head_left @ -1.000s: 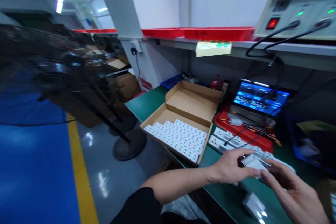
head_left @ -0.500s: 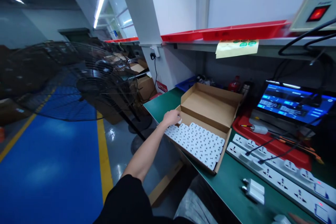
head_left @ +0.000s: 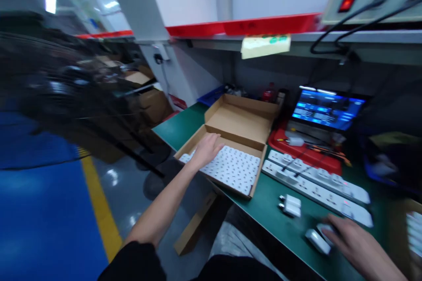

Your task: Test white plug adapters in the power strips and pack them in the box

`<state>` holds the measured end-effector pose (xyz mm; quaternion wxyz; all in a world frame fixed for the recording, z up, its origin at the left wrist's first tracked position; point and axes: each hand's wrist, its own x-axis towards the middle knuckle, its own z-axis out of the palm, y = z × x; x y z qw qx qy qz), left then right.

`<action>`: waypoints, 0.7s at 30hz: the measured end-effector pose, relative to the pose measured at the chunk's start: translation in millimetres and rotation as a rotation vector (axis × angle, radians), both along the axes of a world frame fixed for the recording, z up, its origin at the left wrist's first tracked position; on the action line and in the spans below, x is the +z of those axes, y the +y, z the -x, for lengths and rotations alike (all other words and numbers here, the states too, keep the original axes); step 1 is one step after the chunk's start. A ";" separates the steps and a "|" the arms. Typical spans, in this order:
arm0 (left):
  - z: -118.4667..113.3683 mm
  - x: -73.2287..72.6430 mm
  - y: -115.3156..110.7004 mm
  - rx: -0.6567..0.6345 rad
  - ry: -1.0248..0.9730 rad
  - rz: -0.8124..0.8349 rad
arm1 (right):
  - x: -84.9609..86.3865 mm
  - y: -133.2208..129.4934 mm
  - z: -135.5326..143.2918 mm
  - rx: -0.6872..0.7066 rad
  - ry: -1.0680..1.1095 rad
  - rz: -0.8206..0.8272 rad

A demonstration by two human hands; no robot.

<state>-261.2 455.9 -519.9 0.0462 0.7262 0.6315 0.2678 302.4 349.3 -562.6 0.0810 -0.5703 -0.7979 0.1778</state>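
An open cardboard box on the green table holds rows of white adapters. My left hand rests over the adapters at the box's left part, fingers extended and slightly apart, with nothing visible in it. At the lower right, my right hand has its fingertips on one of two white adapters lying on the table; motion blurs its fingers. Another pair of white adapters lies between that hand and the box, metal pins pointing left.
Two white power strips run right of the box. Behind them are a red tray and a lit screen. A shelf with red bins hangs above. A fan stand is at left.
The view has swung right. My left hand has flattened over the adapters, and the white piece at its fingers is no longer visible. My right hand has come into view onto the adapters.
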 end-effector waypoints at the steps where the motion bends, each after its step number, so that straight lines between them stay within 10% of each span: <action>1: -30.6 -4.6 -9.9 -0.103 0.015 -0.067 | 9.0 3.4 -2.2 -0.030 0.004 0.010; 9: -253.1 -19.3 -102.0 -0.820 0.410 -0.154 | 46.8 28.8 -30.1 -0.260 -0.041 -0.181; 16: -275.7 -29.2 -99.5 -0.933 0.501 -0.094 | 40.1 33.0 -13.6 -0.202 -0.169 -0.126; 21: -285.0 -9.2 -89.1 -0.899 0.311 0.146 | 40.7 36.8 -9.2 -0.199 -0.225 -0.079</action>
